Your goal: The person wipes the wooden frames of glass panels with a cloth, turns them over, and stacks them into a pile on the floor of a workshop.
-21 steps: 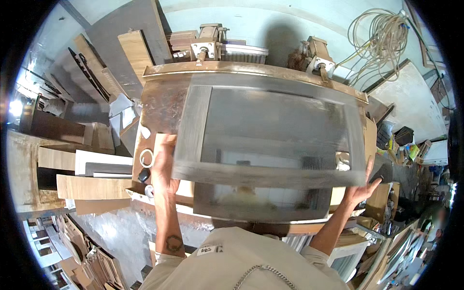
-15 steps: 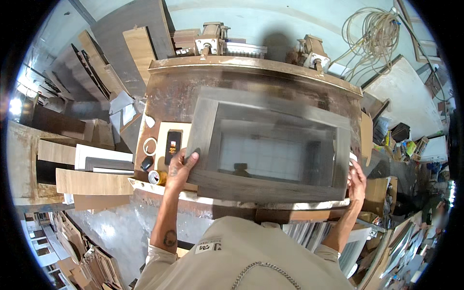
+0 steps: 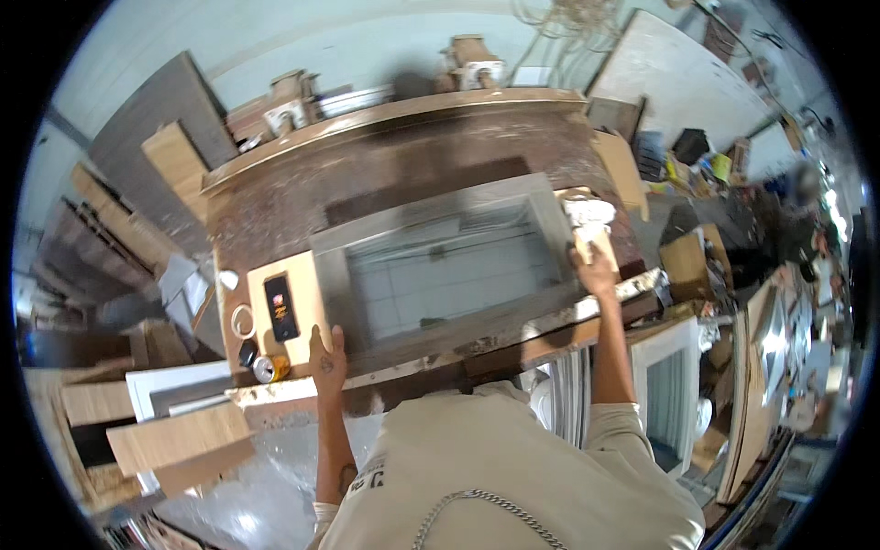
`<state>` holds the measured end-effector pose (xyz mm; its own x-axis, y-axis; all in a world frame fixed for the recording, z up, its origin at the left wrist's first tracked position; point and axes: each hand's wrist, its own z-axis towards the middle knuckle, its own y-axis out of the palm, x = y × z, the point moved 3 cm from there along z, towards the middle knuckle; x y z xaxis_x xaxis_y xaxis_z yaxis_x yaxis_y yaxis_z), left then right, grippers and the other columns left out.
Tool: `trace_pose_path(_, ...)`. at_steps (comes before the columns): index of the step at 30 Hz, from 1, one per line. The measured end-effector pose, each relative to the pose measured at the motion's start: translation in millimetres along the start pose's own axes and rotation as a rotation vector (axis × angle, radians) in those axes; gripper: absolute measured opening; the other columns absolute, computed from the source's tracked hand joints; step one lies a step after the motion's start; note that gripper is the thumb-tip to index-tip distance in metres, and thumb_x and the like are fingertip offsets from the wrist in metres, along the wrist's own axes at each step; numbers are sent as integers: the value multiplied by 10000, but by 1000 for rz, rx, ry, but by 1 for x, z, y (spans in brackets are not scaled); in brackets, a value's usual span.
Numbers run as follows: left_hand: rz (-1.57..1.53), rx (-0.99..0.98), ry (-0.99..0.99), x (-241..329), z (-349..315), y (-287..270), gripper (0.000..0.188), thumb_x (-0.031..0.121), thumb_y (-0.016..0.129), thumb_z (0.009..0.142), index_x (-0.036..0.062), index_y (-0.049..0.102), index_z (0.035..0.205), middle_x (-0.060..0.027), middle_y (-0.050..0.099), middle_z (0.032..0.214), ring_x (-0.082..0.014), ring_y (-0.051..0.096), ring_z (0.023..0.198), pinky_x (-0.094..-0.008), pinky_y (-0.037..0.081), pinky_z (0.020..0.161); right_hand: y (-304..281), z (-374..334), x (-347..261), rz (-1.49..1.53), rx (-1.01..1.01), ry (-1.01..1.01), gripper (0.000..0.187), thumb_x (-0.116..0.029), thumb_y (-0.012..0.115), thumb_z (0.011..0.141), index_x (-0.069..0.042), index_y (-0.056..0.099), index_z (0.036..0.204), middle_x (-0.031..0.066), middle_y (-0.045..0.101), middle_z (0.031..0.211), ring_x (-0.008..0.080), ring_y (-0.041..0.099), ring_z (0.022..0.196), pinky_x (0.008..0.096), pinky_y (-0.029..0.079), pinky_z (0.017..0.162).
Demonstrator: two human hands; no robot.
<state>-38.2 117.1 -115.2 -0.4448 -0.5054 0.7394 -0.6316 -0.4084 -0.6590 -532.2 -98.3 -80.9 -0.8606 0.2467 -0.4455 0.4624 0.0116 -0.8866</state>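
A grey wood-grain frame point(image 3: 346, 298) with a clear glass pane point(image 3: 440, 272) lies on the brown worktable, tilted up toward the right. My left hand point(image 3: 328, 365) is at its near left corner, thumb and forefinger stretched apart. By the frame's right end, my right hand point(image 3: 596, 271) has its fingers extended over a small pale board point(image 3: 600, 249); they are somewhat blurred. A crumpled white piece point(image 3: 589, 213), perhaps cloth or paper, lies just beyond those fingers. Left of the frame, a black phone point(image 3: 281, 309) rests on a light wooden board point(image 3: 306, 275).
A yellow can point(image 3: 271, 368), a small black object point(image 3: 247, 353) and a tape ring point(image 3: 242, 321) sit at the table's left edge. A raised ledge point(image 3: 394, 121) with metal clamps point(image 3: 478, 71) borders the far side. Framed panels point(image 3: 667, 390) lean near my right.
The grey frame has come down onto the table, and my left hand has loosened from its side. My view has shifted, with my right hand now beside the pale board and white piece.
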Motion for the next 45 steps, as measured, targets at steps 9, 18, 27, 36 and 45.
trace_pose_path(9, 19, -181, -183, 28, 17, 16, 949, 647, 540, 812, -102, 336, 1358, -268, 346, 1413, -355, 332, 1326, -390, 249, 1097, 4, -17, 4, 256, -158, 85, 691, -465, 629, 823, 91, 520, 1219, 275, 563, 1198, 358, 533, 1152, 384, 408, 970)
trace_pose_path(18, -366, -484, -165, 31, 13, 27, 883, 547, 589, 838, -113, 320, 1359, -235, 423, 1355, -315, 421, 1239, -362, 322, 1041, 2, -29, 25, 394, -124, -171, 796, -472, 568, 861, -96, 201, 1459, 231, 335, 1429, 347, 409, 1268, 418, 327, 1079)
trace_pose_path(27, -339, -639, 823, 177, -103, 169, 474, 298, 484, 961, -74, 472, 1256, -182, 539, 1221, -271, 545, 1097, -397, 424, 951, -101, -277, 152, 298, 744, 215, 360, -189, 615, 849, 12, 568, 1144, 222, 610, 1083, 392, 563, 1024, 455, 434, 899)
trace_pose_path(36, 364, -972, 1081, 323, -341, 403, 727, 444, 625, 835, -34, 398, 1334, -259, 589, 1153, -381, 578, 1077, -403, 467, 910, -83, -537, 412, -49, 869, 1267, 546, -301, 627, 843, 77, 484, 1211, 276, 533, 1201, 398, 534, 1092, 437, 421, 934)
trace_pose_path(45, 413, -1078, 990, 361, -361, 321, 1053, 718, 454, 793, -149, 256, 1357, -362, 300, 1374, -477, 260, 1307, -536, 211, 1086, -135, -562, 433, 705, 945, 1210, 551, -429, 642, 849, 113, 658, 950, 93, 626, 729, 176, 549, 601, 344, 470, 557)
